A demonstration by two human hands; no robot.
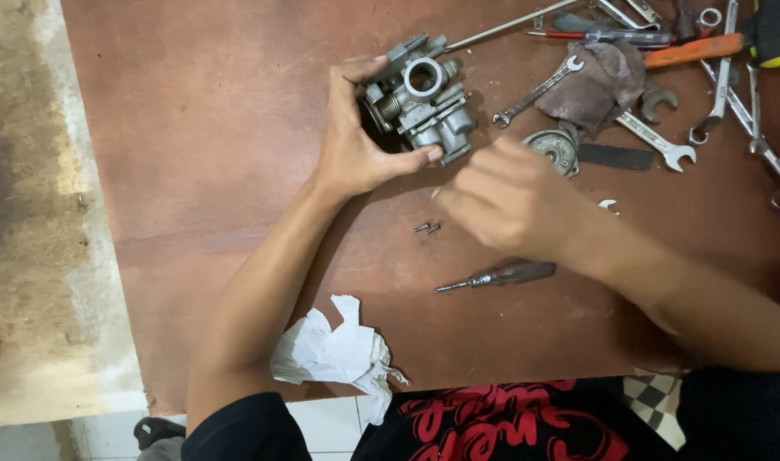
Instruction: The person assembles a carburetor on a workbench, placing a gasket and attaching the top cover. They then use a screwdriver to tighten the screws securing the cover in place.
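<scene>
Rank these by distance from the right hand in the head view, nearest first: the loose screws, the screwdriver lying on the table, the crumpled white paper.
From the right hand:
1. Loose screws, just left of the hand.
2. Screwdriver, below the hand, toward the person.
3. Crumpled white paper, at the near table edge, by the left forearm.

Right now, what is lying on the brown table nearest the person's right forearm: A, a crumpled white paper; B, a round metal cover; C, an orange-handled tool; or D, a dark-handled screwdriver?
D: the dark-handled screwdriver lies on the brown table just below the right hand, closer to that forearm than the other three things.
</scene>
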